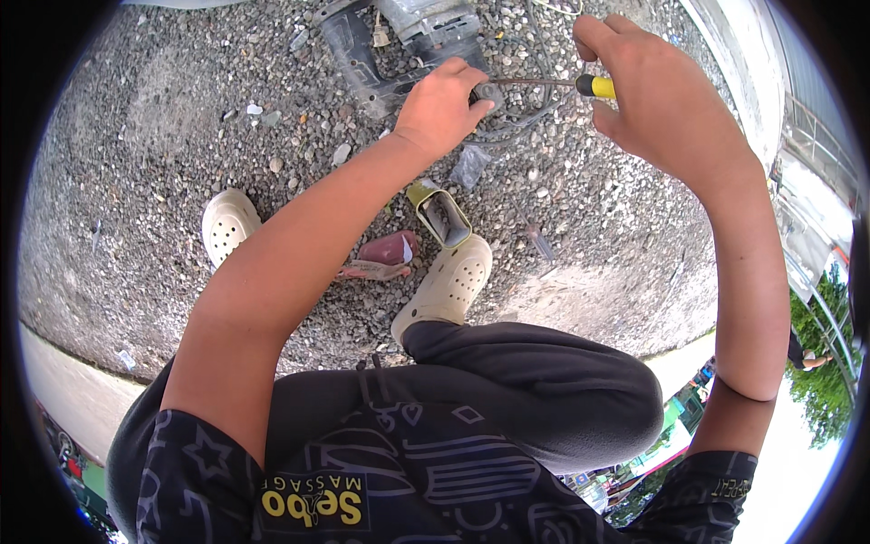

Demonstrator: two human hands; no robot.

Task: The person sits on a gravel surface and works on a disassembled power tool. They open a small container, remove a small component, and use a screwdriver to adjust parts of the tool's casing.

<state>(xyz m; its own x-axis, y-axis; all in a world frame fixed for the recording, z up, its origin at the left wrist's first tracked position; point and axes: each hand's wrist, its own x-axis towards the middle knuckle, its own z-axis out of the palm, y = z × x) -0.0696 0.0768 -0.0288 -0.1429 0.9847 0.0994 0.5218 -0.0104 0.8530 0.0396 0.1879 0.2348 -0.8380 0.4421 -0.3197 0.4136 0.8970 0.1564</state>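
A screwdriver with a yellow and black handle (596, 86) is in my right hand (675, 104), its fingers curled around the handle. The thin shaft points left, its tip reaching a round grey end piece (489, 94) on a dark machine housing (358, 54). My left hand (444, 107) grips the near right corner of that housing, thumb beside the round piece. Black and grey, the housing lies on the gravel with a lighter grey block (435, 27) at its far side. My left hand hides part of its near edge.
An open olive-green tin (444, 218) lies beside my beige clog (458, 276). Near it are a dark red packet (390, 247), a clear plastic wrapper (470, 166) and a clear-handled screwdriver (541, 243). A dark cable (535, 116) runs over the gravel. My other clog (229, 227) is left.
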